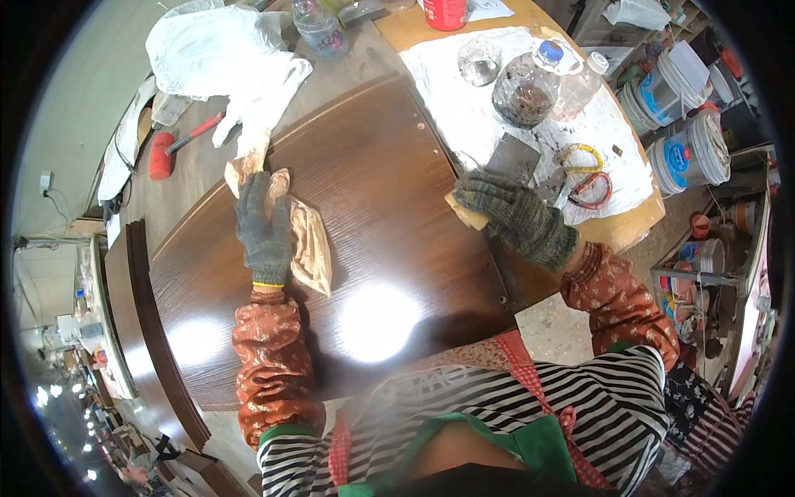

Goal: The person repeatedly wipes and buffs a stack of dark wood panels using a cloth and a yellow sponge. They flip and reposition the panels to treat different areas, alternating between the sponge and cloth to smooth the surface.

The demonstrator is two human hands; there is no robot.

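A dark brown wood-grain panel [372,205] lies before me, with small drilled holes along its right edge. My left hand [264,223], in a grey knit glove, grips a crumpled tan cloth [312,245] near the panel's far left edge. The cloth hangs out on both sides of the fingers. My right hand [509,211], gloved the same way, holds a yellowish sponge-like block [467,212] against the right edge of the panel. Its fingers hide part of the block. Just beyond that hand lies a flat metal scraper blade [514,159].
Plastic bottles [526,93] and yellow and red loop-shaped handles [584,158] rest on a white cloth [435,59] at right. A red mallet [163,155] and a white plastic bag [211,50] lie beyond the panel. Another brown panel [146,329] stands at left; buckets [689,155] stand at right.
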